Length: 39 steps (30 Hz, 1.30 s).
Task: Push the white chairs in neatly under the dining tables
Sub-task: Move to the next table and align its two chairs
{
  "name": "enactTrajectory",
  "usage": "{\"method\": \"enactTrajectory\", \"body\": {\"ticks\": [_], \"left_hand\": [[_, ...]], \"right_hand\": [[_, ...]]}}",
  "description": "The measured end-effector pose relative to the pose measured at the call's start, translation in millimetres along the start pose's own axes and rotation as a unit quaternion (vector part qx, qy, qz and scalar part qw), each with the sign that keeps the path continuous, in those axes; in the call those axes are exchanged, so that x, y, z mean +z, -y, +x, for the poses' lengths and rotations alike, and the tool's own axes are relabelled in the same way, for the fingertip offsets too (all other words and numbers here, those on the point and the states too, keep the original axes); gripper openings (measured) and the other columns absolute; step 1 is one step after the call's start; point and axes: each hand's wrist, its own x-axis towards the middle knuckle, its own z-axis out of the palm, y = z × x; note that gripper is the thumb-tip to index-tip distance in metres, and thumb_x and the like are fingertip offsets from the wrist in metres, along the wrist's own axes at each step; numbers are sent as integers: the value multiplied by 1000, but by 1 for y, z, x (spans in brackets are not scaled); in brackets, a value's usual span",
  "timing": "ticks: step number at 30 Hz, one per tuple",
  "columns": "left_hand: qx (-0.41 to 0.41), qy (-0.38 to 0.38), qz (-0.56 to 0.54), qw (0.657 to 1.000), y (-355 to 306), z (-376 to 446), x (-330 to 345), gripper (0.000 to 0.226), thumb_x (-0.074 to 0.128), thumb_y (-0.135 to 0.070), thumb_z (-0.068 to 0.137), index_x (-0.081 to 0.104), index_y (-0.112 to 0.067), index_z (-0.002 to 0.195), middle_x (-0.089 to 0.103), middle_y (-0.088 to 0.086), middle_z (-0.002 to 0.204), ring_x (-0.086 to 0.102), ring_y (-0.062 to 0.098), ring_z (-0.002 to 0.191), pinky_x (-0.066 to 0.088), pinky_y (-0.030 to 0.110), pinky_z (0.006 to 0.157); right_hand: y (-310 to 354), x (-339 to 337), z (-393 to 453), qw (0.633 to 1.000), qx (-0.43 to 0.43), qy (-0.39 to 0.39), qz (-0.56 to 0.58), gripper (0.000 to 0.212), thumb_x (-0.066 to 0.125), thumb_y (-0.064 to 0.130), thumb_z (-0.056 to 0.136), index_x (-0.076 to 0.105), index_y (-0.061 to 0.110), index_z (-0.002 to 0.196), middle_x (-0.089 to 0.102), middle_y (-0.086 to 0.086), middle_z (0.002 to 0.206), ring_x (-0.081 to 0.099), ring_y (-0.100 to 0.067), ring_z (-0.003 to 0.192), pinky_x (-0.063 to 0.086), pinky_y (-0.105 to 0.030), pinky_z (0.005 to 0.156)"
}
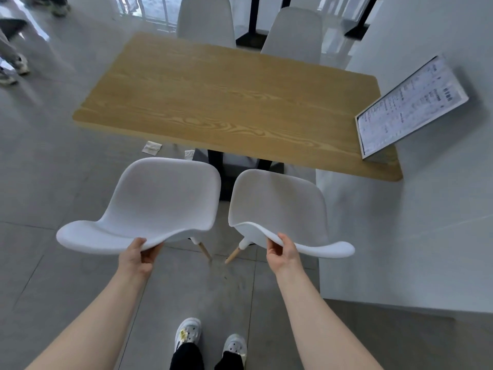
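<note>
Each white chair is gripped at its backrest rim, the left chair [160, 201] by the left hand [138, 256] and the right chair [280, 206] by the right hand [282, 252]; ahead of the hands, the seats could be knocked against the table [213, 97] base if pushed askew.

The two near chairs [165, 198] [277, 209] are white, with pale wooden legs [205, 249] capped in white. The counter [226, 102] is light tan with a darker wavy wood grain, on a black base [216, 158]. Two far chairs [205, 20] look greyish white. The floor [40, 182] is grey tile. The shoes [186, 332] are white with yellow marks, and the trousers [186, 356] black.
</note>
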Motion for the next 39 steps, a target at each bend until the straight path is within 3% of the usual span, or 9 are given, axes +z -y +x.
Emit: {"method": "enactTrajectory", "body": {"ticks": [7,10,13,16,22,27,32,35,39], "left_hand": [[17,-41,-2,999,3,-3,8,12,50,0,91,51,-8,81,58,8,87,56,30,102,59,36,52],[28,-63,-9,998,5,-8,19,15,51,1,90,49,-8,79,56,8,84,55,30,100,59,44,78],[23,-72,-10,997,0,-3,25,15,51,3,89,48,-8,79,55,8,83,55,30,100,50,49,95],[18,-62,-8,998,-1,1,22,14,51,4,88,49,-8,80,55,8,84,56,29,100,53,48,91],[36,-71,15,997,7,-3,16,14,52,1,88,48,-6,78,57,10,86,57,28,93,55,44,87],[30,-61,20,997,7,-3,11,13,54,2,87,49,-4,77,56,10,81,58,24,80,61,39,65],[6,-44,42,998,2,-4,10,14,54,2,89,47,-4,78,56,10,81,59,23,73,52,44,90],[-31,-10,45,998,-4,-6,3,13,56,-4,92,49,-4,81,57,12,86,60,27,88,48,44,98],[-69,2,55,996,-13,-11,-2,14,55,-12,95,50,-3,85,60,16,106,61,29,96,53,37,92]], "right_hand": [[-19,-29,-2,1000,-4,-16,1,7,53,-1,89,54,4,84,60,-9,84,69,-20,62,59,-27,51],[-18,-27,0,999,-15,-31,-5,6,53,-1,88,54,4,85,60,-8,85,62,-20,76,57,-26,46],[-16,-23,3,999,-23,-40,-6,6,53,-2,86,54,3,84,59,-8,82,65,-20,71,57,-26,46],[-26,-29,3,999,-33,-33,6,6,54,0,85,55,4,89,61,-8,83,70,-19,54,59,-28,51],[-32,-24,3,997,-59,-51,-1,30,60,2,84,56,6,113,64,-8,94,65,-21,85,60,-34,63],[-41,-35,3,995,-71,-54,-33,41,63,4,86,54,4,126,63,-12,119,65,-25,101,59,-37,67],[-51,-61,-4,994,-68,-63,-57,38,63,7,87,55,3,124,66,-13,104,67,-25,83,61,-33,60],[-57,-69,-8,994,-59,-58,-73,32,61,13,89,56,4,120,66,-12,95,72,-23,65,60,-28,56],[-59,-64,-20,989,-70,-70,-112,17,56,14,93,57,2,105,64,-13,87,70,-19,49,58,-26,47]]}}
